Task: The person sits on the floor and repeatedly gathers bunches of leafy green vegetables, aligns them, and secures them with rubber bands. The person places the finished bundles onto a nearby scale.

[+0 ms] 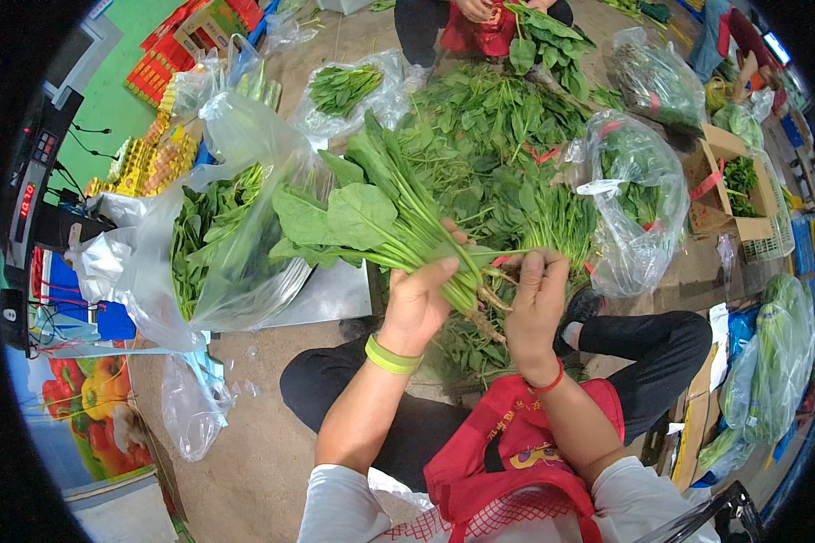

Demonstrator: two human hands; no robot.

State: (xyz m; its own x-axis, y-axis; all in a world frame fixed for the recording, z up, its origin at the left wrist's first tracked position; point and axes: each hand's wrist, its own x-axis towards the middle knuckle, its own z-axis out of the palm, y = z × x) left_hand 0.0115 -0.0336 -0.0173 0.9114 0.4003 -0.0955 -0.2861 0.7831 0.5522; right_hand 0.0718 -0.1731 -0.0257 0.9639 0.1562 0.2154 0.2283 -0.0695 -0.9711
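Observation:
A bunch of spinach (371, 208) with long green stems and pale, soil-marked roots is held up in front of me, its leaves pointing up and to the left. My left hand (421, 303) is closed around the stems near the root end. Beside the roots, my right hand (536, 312) pinches a thin spinach stem (498, 254) that sticks out from the bunch. Below and beyond both hands spreads a big pile of loose spinach (480, 172) on the floor.
An open clear bag of greens (217, 226) lies on a metal surface (330, 297) at left. Another plastic bag of greens (638, 172) and a cardboard box (729, 181) stand at right. Opposite, a person's hands (480, 9) hold greens. Egg trays (158, 158) are at far left.

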